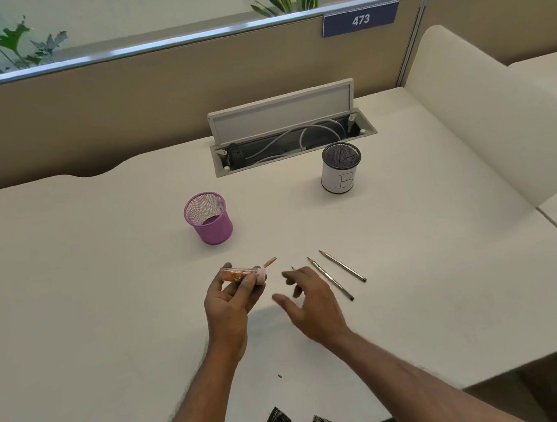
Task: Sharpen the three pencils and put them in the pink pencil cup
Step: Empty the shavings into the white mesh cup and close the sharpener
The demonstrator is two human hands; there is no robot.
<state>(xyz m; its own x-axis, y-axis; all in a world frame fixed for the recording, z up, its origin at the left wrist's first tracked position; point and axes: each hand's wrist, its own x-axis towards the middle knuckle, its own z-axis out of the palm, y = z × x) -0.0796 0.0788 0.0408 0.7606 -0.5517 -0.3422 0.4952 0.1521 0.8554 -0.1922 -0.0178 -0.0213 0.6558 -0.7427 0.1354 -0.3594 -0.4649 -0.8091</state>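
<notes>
One pencil [293,268] mostly hidden under the right hand [308,298], only its tip showing just past the loosely spread fingers [299,274], contact impossible to tell. Second pencil [330,278] and third pencil [343,266] flat on the desk [107,297] just right of those fingers. Sharpener [242,274] pinched in the curled left hand [228,305]; pink cup [208,218] upright well beyond its fingertips, white cup [341,171] farther off beyond the right ones.

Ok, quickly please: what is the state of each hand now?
Left hand: grips the sharpener.
Right hand: open, fingers spread over a pencil, holding nothing.
</notes>
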